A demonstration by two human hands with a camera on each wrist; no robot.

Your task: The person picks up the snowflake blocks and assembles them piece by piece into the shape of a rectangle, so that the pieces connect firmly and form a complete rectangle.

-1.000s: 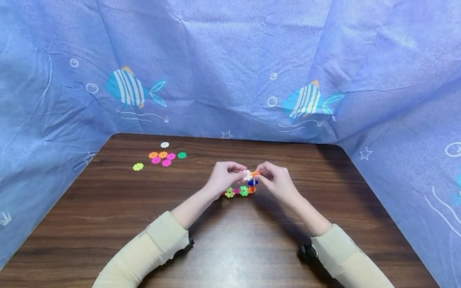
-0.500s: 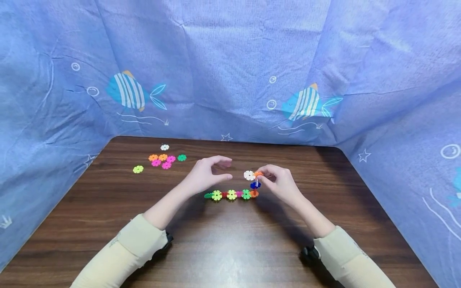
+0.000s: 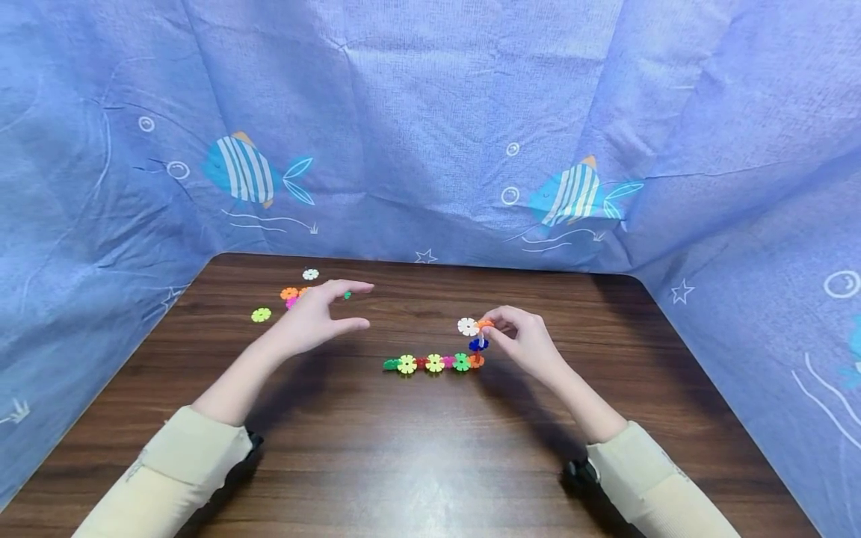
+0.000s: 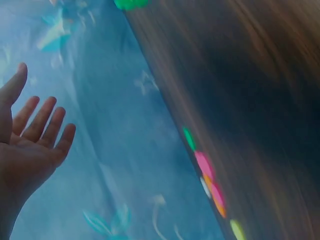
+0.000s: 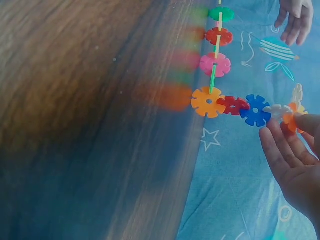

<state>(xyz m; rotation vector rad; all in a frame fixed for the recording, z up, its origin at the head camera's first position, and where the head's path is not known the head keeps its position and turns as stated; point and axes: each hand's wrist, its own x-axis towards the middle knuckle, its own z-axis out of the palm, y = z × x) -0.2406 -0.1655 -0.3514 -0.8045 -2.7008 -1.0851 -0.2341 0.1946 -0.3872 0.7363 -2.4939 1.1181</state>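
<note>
My right hand pinches an orange notched flower disc at the top of a chain of interlocked plastic discs. From that orange piece a white disc sticks out to the left. Below come a white disc, a blue disc, a red disc and an orange corner disc. The chain's long row, with a yellow disc and a green disc, stretches leftward low over the table. My left hand holds nothing, fingers extended and thumb apart, above the loose discs, partly hiding them.
Loose discs lie at the table's back left: a yellow one, a white one, an orange one and several others. The brown wooden table ends at a blue fish-print curtain behind and at both sides.
My left hand has let go of the white disc and moved left toward the loose discs. The right hand keeps its pinch, staying almost in place.
</note>
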